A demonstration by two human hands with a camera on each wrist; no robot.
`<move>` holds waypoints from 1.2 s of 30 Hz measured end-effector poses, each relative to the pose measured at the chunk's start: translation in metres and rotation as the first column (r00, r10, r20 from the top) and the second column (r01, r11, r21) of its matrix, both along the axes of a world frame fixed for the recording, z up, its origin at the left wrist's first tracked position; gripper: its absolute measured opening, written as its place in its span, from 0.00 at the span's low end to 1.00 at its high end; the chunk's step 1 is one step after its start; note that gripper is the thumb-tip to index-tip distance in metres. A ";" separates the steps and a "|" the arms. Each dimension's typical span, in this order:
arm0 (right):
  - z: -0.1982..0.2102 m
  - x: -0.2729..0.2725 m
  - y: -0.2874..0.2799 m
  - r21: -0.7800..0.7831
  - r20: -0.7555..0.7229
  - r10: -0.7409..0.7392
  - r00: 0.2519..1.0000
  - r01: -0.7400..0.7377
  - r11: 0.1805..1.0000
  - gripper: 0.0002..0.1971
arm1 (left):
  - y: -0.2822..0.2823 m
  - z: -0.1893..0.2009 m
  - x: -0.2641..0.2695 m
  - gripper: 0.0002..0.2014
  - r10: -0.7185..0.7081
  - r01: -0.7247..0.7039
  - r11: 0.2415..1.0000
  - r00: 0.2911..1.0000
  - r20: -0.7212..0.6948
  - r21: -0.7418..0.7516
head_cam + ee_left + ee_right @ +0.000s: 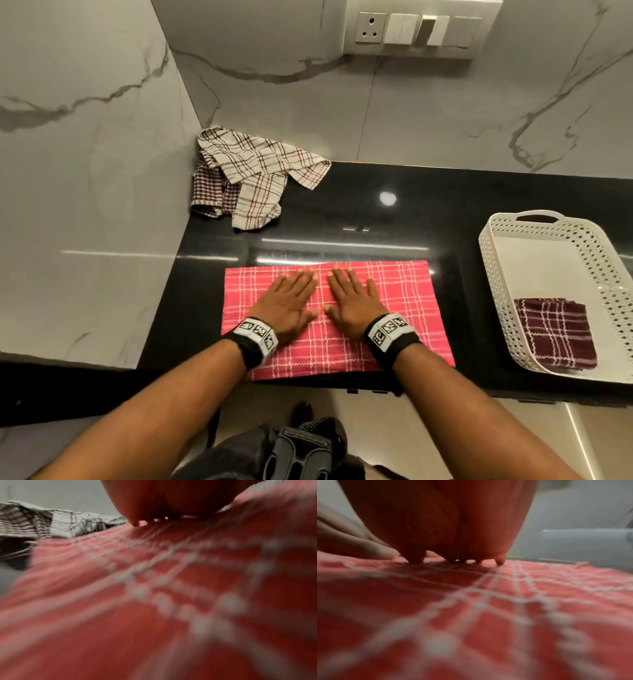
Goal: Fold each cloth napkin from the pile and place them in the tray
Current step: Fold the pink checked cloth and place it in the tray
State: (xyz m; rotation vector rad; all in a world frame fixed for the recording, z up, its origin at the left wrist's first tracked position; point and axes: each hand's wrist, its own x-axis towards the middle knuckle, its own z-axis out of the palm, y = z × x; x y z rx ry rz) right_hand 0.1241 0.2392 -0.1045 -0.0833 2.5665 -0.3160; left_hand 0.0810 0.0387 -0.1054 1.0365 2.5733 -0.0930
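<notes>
One black counter (394, 212) runs into a corner of marble walls; bare counter lies between the pile and the tray. One white tray (493, 274) sits at the right, one folded maroon napkin (555, 332) inside it. One red napkin (404, 291) lies flat at the near edge; the pile (250, 174) of at least two loose napkins fills the far left corner. The left hand (287, 305) and right hand (352, 301) press the red napkin side by side, fingers straight, gripping nothing.

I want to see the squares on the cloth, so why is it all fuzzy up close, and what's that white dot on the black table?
Wrist views: pink napkin blurs because the camera sits too close. Head view: sharp; the dot is lamp glare on the shiny counter.
</notes>
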 end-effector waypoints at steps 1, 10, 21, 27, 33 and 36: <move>-0.003 0.003 0.014 0.027 -0.002 -0.037 0.999 0.037 0.999 0.40 | -0.015 -0.004 0.001 0.37 0.042 -0.042 0.999 0.999 -0.006 0.004; 0.003 0.032 0.103 0.209 -0.046 -0.338 0.940 0.340 0.917 0.45 | -0.094 0.000 0.003 0.42 0.346 -0.343 0.936 0.938 0.027 -0.080; -0.007 0.070 0.063 0.072 -0.005 -0.121 0.993 0.121 0.990 0.39 | -0.051 -0.009 0.062 0.44 0.196 -0.195 0.980 0.980 0.042 -0.033; 0.009 0.092 0.105 0.161 -0.017 -0.265 0.964 0.264 0.951 0.42 | -0.090 0.002 0.076 0.42 0.346 -0.344 0.936 0.938 0.017 -0.071; 0.004 0.101 -0.022 -0.062 -0.100 -0.021 0.995 0.015 0.998 0.34 | 0.012 -0.003 0.097 0.38 0.123 -0.122 0.991 0.992 -0.017 0.054; -0.013 0.112 0.002 0.002 -0.096 -0.022 0.995 0.022 1.000 0.37 | -0.018 -0.022 0.101 0.40 0.198 -0.197 0.980 0.980 -0.008 0.023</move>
